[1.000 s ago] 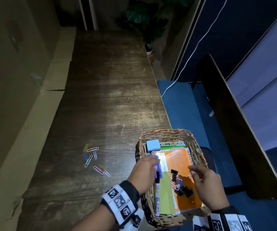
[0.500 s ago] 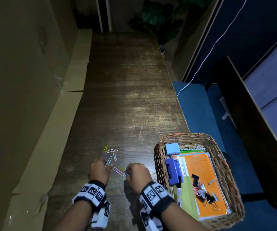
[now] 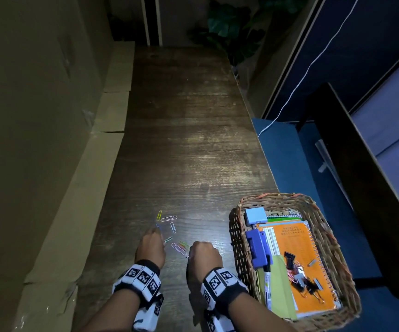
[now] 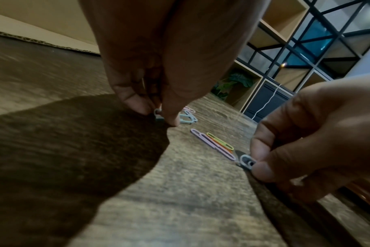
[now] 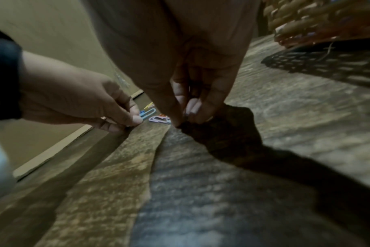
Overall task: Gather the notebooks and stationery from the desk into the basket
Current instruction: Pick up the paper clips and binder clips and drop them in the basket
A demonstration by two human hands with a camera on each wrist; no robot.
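Paperclips [image 3: 169, 232] lay scattered on the wooden surface [image 3: 188, 152], left of the basket [image 3: 238, 238]. Left hand [image 3: 151, 248] pinched a pale blue clip [image 4: 158, 114]; right hand [image 3: 204, 255] pinched what looked like a grey clip [image 4: 246, 160], somewhat blurred.

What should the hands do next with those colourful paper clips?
Probably lift the two pinched clips and carry them right, into the basket. The left hand pinches a blue paper clip and the right hand a grey one, both still on the desk; other clips remain loose.
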